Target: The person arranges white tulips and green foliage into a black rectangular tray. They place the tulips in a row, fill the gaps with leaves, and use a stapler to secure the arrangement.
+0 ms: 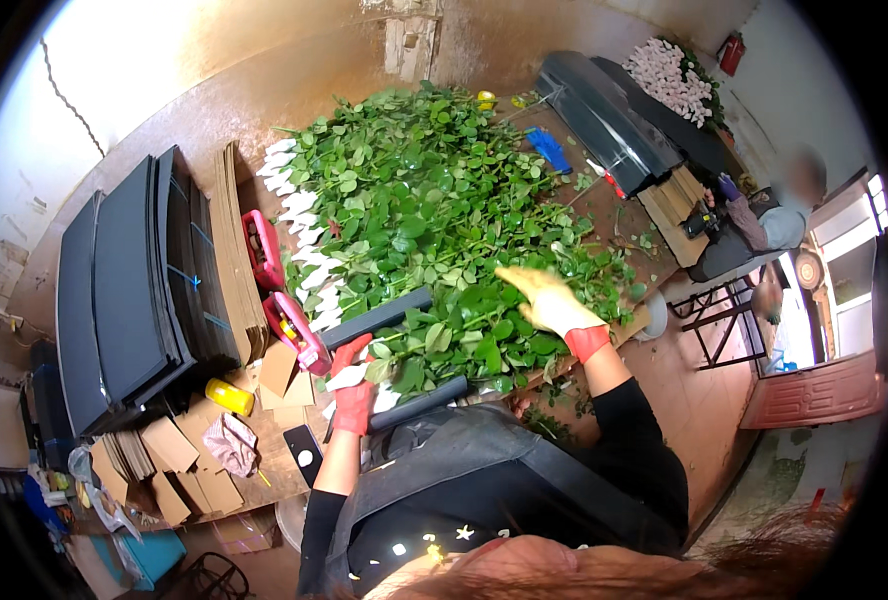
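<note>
My left hand [351, 395], in a red glove, has its fingers closed on a white-sleeved flower head [347, 377] at the near left side of a large pile of leafy stems [414, 190]. My right hand [549, 300], in a cream glove with a red cuff, lies over the leaves with fingers stretched out, slightly blurred. A row of white-sleeved heads [299, 215] lines the pile's left side. A dark padded bar [376, 318] lies across the leaves above my left hand; another [414, 403] runs along the near edge. Two pink tape dispensers [294, 335] sit to the left.
Black board stacks [114, 290], cardboard [169, 445], a yellow canister [227, 396] and a phone [303, 455] occupy the left. Beyond the table [609, 230], right, are dark boxes [604, 115], pale blooms [664, 80], a blue glove [549, 150], a metal frame [714, 330] and a purple-gloved person [769, 225].
</note>
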The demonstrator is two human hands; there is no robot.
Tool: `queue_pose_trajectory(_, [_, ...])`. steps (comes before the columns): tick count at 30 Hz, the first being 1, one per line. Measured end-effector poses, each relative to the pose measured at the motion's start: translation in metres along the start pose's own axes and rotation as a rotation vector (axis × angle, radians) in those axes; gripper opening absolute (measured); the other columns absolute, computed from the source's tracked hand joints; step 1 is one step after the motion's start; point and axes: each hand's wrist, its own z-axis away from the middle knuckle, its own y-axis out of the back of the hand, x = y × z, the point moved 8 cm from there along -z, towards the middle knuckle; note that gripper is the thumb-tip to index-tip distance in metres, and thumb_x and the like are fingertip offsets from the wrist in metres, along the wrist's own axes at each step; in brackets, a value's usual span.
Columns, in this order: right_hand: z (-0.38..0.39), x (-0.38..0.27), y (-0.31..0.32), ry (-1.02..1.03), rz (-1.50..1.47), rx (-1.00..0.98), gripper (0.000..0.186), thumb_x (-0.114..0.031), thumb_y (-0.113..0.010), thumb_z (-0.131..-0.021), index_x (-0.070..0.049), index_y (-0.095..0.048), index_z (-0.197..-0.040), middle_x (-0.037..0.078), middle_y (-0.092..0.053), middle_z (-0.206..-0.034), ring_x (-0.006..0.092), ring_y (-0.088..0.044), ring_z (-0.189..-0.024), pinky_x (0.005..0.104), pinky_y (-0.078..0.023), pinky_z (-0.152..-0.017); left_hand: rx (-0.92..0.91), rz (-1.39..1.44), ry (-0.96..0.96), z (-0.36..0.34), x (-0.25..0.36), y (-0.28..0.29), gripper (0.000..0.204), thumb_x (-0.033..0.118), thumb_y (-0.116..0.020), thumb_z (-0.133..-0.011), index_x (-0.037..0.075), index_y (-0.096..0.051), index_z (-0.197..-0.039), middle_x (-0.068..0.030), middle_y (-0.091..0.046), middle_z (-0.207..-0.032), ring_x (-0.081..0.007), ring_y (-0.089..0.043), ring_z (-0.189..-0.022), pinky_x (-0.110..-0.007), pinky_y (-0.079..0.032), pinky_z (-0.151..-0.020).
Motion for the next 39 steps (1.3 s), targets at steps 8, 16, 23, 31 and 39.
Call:
queue_pose_trajectory(8, [-0.042,-0.231,0.015,0.284,-0.274,-0.273,0.042,-0.043,-0.064,-0.095,-0.009,-0.067,-0.119,0.018,-0.075,-0.091,0.0392,-0.073,-0.083,0.0464,-0.057,-0.073,-0.001,-0.140,-0.087,0.001,-0.007,-0.001,0.040,0.013,-0.078,-0.080,0.011,-0.071,-0.119,-0.0149,-0.069,-0.108,-0.0325,-0.067,-0.104,-0.041,-0.054,-0.091])
queue_pose_trajectory(16, [-0.087,-0.181,-0.078,0.173,0.167,-0.167,0.028,-0.032,-0.060,-0.095,-0.006,-0.070,-0.094,0.017,-0.072,-0.075,0.0360,-0.072,-0.071,0.0513,-0.053,-0.061,0.092,-0.082,-0.024,-0.002,0.001,-0.001,0.027,0.015,-0.071,-0.087,0.006,-0.072,-0.112,-0.0131,-0.073,-0.100,-0.0297,-0.071,-0.094,-0.038,-0.055,-0.084])
queue_pose_trajectory(23, [-0.084,-0.183,-0.111,0.117,0.126,-0.263,0.031,-0.034,-0.058,-0.096,-0.005,-0.070,-0.098,0.018,-0.072,-0.076,0.0384,-0.072,-0.073,0.0526,-0.053,-0.067,0.099,-0.093,0.019,-0.001,0.019,0.006,0.027,0.023,-0.070,-0.093,0.004,-0.069,-0.112,-0.0159,-0.074,-0.099,-0.0326,-0.072,-0.088,-0.039,-0.055,-0.078])
queue_pose_trajectory(31, [-0.087,-0.180,-0.124,0.130,0.132,-0.213,0.033,-0.036,-0.060,-0.095,-0.005,-0.069,-0.099,0.019,-0.072,-0.076,0.0389,-0.072,-0.074,0.0521,-0.055,-0.067,-0.014,-0.234,0.022,0.002,0.013,0.036,0.025,0.027,-0.058,-0.102,0.004,-0.065,-0.094,-0.0219,-0.067,-0.078,-0.0434,-0.066,-0.075,-0.051,-0.049,-0.063])
queue_pose_trajectory(39, [-0.092,-0.188,-0.119,0.078,0.175,-0.295,0.036,-0.037,-0.055,-0.099,-0.005,-0.069,-0.103,0.019,-0.075,-0.085,0.0371,-0.074,-0.079,0.0548,-0.052,-0.069,0.173,-0.080,0.089,0.016,-0.009,0.088,0.020,0.010,-0.070,-0.090,0.012,-0.069,-0.110,-0.0119,-0.070,-0.097,-0.0286,-0.068,-0.082,-0.036,-0.053,-0.073])
